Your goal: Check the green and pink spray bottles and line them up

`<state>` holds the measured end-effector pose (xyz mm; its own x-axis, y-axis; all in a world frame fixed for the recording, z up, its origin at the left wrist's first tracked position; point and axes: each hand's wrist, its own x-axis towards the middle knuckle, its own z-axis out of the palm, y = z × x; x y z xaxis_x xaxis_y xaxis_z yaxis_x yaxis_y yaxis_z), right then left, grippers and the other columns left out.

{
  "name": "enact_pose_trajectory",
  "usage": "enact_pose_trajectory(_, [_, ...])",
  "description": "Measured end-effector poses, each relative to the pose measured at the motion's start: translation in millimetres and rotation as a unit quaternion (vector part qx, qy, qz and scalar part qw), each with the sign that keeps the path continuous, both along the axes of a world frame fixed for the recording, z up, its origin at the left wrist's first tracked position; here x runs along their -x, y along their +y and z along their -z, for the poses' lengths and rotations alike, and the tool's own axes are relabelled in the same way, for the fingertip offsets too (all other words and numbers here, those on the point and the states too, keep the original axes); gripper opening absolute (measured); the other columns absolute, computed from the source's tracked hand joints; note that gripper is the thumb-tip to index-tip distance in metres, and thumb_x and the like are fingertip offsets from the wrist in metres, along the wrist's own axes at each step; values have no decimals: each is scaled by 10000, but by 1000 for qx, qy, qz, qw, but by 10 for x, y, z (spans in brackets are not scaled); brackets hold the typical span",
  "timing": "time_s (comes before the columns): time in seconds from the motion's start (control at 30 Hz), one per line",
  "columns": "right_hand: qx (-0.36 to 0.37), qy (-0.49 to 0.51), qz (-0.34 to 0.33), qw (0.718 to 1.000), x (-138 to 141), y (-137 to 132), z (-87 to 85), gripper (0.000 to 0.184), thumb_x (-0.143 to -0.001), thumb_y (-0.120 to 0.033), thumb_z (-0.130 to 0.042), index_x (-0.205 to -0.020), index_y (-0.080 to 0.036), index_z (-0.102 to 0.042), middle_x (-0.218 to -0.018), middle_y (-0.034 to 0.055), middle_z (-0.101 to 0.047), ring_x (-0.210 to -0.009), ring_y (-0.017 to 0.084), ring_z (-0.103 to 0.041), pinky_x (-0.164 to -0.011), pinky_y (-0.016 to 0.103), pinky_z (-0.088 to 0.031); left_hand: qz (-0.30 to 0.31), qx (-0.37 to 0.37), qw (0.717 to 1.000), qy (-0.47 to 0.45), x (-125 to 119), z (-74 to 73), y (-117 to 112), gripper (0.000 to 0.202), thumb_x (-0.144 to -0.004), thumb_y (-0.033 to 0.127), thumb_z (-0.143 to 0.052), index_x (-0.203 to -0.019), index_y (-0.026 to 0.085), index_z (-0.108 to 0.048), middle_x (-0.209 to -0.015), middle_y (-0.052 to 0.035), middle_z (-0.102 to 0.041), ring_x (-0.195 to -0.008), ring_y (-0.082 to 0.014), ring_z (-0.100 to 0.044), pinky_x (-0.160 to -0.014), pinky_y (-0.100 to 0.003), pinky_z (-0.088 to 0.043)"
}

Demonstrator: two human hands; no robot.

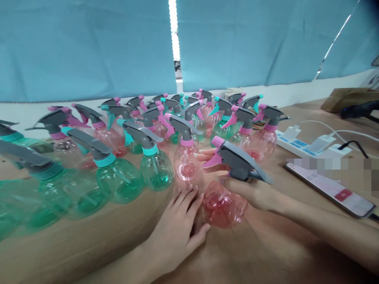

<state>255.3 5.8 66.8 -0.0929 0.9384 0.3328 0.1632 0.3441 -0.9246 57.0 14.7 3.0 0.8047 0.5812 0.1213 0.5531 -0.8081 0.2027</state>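
Note:
A pink spray bottle (224,207) with a grey and pink trigger head (237,161) stands near the front of the wooden table (89,244). My right hand (251,191) is wrapped round its neck just under the trigger head. My left hand (182,221) lies on the table with fingers stretched out, its fingertips and thumb against the bottle's left side. Behind them stands a crowd of several pink and green spray bottles (155,165), all with grey trigger heads.
A phone (331,189) lies on the table to the right. Behind it is a white power strip (308,146) with plugs and cables. A cardboard box (346,96) sits at the far right. Blue curtains (89,43) hang behind the table.

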Motion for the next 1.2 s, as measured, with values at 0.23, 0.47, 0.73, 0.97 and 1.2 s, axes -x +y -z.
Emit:
enact_pose_trajectory(0.23, [-1,-21,13,1000,14,-23,-4,197,-667,-143,-487,-617,-253,-331,-566,-73,-280,-462,105,-363,-503,280,-421,-2,-2,1000,2,-2,13,-1,534,-891,384,-561,-1333,98,-478,-1412,-177,-458,-1306,-337,-401,-1044,-532,-349])
enact_pose_trajectory(0.47, [20,-43,20,999,11,-31,-37,151,-680,-188,-503,-618,-247,-379,-540,-61,-370,-482,120,-402,-499,291,-411,-2,2,1000,1,-6,19,3,517,-893,377,-552,-1326,103,-484,-1407,-183,-461,-1306,-341,-399,-1029,-537,-362])
enact_pose_trajectory(0.73, [4,-18,20,1000,13,-30,-46,156,-649,-138,-502,-687,-251,-402,-602,-56,-418,-553,139,-488,-573,308,-451,-2,-1,1000,4,-9,2,2,525,-893,364,-564,-1330,86,-483,-1406,-188,-459,-1303,-342,-402,-1035,-537,-358])
enact_pose_trajectory(0.97, [24,-27,38,999,15,-28,-38,136,-637,-164,-508,-726,-244,-441,-654,-33,-514,-610,154,-551,-566,298,-445,-1,2,1000,9,-17,-3,2,521,-896,367,-559,-1322,73,-493,-1394,-193,-471,-1296,-346,-408,-1040,-539,-349])
enact_pose_trajectory(1.2, [72,-22,-10,997,-26,-46,-50,92,-651,-166,-502,-692,-242,-471,-593,-37,-518,-553,150,-506,-557,305,-422,-3,5,1000,15,-13,-13,-1,511,-899,373,-550,-1330,108,-485,-1415,-176,-455,-1307,-335,-399,-1034,-537,-357])
